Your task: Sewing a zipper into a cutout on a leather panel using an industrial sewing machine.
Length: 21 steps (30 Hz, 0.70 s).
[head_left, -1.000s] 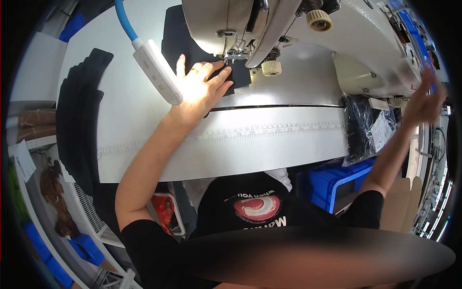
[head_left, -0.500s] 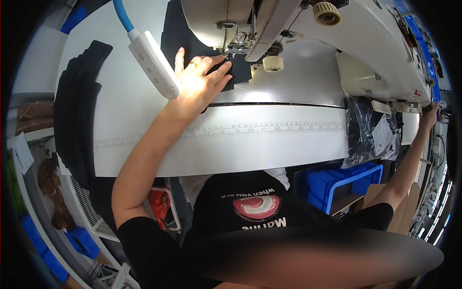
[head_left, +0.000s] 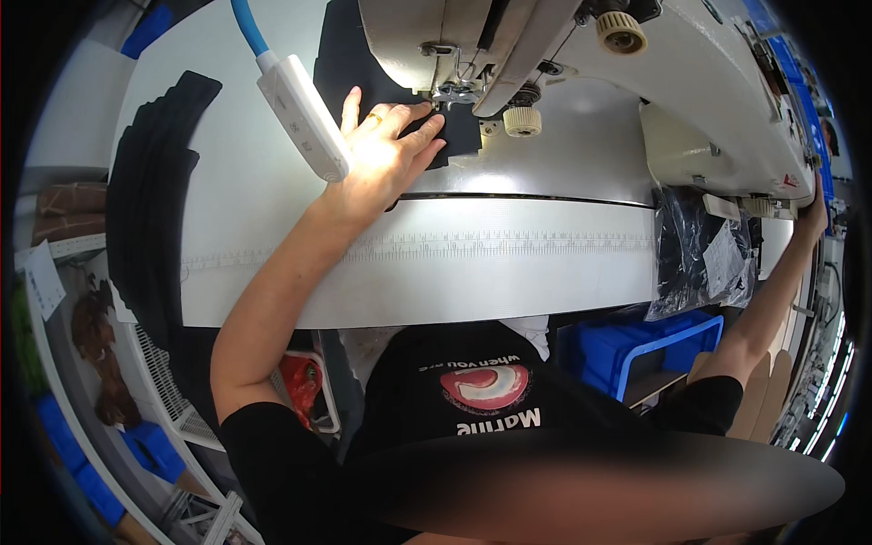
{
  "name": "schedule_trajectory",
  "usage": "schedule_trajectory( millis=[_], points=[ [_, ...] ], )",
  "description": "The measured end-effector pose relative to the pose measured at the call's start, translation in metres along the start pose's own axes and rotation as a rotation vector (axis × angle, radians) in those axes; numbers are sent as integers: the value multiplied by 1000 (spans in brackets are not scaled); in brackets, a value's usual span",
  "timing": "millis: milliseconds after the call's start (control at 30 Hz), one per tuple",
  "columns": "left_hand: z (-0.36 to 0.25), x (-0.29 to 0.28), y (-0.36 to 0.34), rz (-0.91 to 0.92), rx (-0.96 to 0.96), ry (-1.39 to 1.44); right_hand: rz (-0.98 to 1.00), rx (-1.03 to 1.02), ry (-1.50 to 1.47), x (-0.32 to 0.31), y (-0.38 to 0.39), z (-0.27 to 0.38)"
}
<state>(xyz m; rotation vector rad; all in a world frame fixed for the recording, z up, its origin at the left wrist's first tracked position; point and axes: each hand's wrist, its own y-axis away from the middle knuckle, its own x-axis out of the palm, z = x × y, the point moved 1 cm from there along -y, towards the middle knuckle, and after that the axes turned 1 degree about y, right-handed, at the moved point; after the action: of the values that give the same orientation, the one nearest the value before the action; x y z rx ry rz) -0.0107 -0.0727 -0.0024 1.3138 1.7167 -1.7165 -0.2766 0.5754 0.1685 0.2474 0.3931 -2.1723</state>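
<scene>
My left hand (head_left: 381, 150), with a ring, lies on black fabric (head_left: 341, 59) just below the sewing machine's presser foot (head_left: 450, 98), fingertips spread and resting on the cloth. A white lamp housing (head_left: 300, 113) on a blue hose partly covers that hand's left side. My right hand (head_left: 810, 211) is at the right end of the white machine head (head_left: 727, 100), beside its handwheel area; its fingers are mostly hidden there.
A stack of black cloth pieces (head_left: 145, 209) hangs over the table's left edge. A clear bag with dark contents (head_left: 690, 272) lies on the right of the white worktable (head_left: 490, 282). A blue crate (head_left: 663, 331) is under the table, with cardboard (head_left: 758, 409) beside it.
My right hand has moved from in front of the machine, where it was raised, up and rightward to the machine's far right end. My left hand stays on the fabric.
</scene>
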Motion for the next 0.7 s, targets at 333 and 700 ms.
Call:
schedule_trajectory(
  millis=[333, 700],
  points=[
    [0, 0, -2, -50, 29, -24, 83, -287, 115, -7, -63, 20],
    [-21, -7, -9, -18, 87, -108, 34, -104, -520, -10, -46, -26]
  ],
)
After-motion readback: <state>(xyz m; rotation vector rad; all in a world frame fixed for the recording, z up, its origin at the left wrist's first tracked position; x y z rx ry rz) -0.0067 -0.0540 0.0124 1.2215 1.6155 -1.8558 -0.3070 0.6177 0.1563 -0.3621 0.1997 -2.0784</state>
